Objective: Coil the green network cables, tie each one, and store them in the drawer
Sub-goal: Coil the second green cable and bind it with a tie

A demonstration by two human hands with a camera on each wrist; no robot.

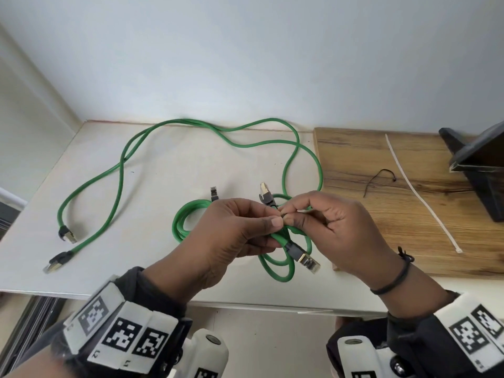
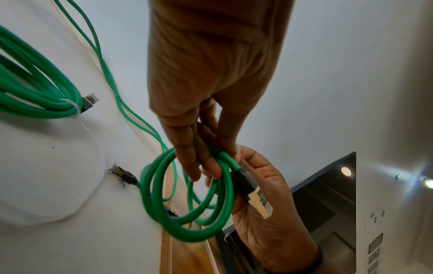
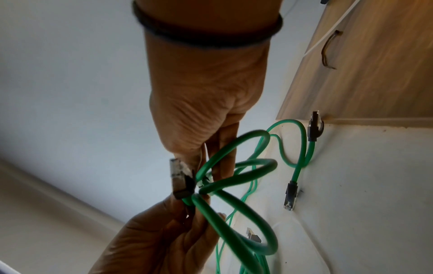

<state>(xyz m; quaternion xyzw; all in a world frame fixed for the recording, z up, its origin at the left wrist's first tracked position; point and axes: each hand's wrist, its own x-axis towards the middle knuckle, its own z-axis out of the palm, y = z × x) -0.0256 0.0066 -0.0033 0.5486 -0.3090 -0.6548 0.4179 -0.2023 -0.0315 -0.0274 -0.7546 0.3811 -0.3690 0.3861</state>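
My left hand [image 1: 268, 231] grips a small coil of green cable [image 1: 276, 271] above the white table [image 1: 169, 268], fingers curled round the bundled strands [image 2: 211, 185]. The right hand [image 1: 289, 216] pinches a thin white zip tie [image 3: 204, 182] wrapped where the loops meet. One plug [image 1: 305, 261] of this coil hangs below my hands, another plug [image 1: 266, 193] sticks up behind them. A second green coil [image 1: 185, 222] lies on the table left of my hands, bound by a white tie [image 2: 75, 107]. A long loose green cable [image 1: 163, 126] sprawls across the back.
A wooden board [image 1: 409, 241] lies at the right with a spare white zip tie [image 1: 417, 192] and a black twist tie [image 1: 379, 178] on it. A black stand [image 1: 480, 165] occupies the far right. The loose cable's two plugs [image 1: 65, 236] rest at the table's left.
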